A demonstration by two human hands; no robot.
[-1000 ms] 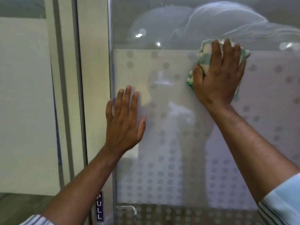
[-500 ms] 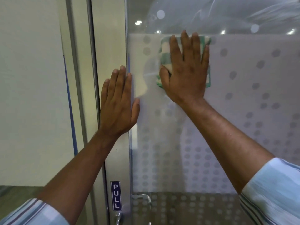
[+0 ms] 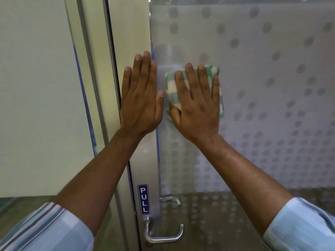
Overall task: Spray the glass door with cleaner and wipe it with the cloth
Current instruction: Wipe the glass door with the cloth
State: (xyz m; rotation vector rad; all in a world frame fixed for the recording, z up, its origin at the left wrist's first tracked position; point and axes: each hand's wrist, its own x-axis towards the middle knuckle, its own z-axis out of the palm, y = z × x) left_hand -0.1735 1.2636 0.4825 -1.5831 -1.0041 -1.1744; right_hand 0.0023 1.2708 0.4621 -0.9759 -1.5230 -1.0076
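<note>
The glass door (image 3: 262, 87) fills the right side, frosted with a pattern of grey dots. My right hand (image 3: 197, 105) presses a green-and-cream checked cloth (image 3: 172, 87) flat against the glass near the door's left edge. My left hand (image 3: 141, 98) lies flat with fingers together on the metal door stile (image 3: 130, 33), its thumb almost touching the cloth. It holds nothing. No spray bottle is in view.
A blue PULL label (image 3: 143, 199) sits on the stile above a metal lever handle (image 3: 163, 234). Left of the door frame is a pale wall panel (image 3: 36, 87) with a blue strip along its edge. Striped sleeves show at both lower corners.
My right hand slid the cloth left and down across the glass, from the upper right to beside my left hand. The view dropped, so the handle now shows.
</note>
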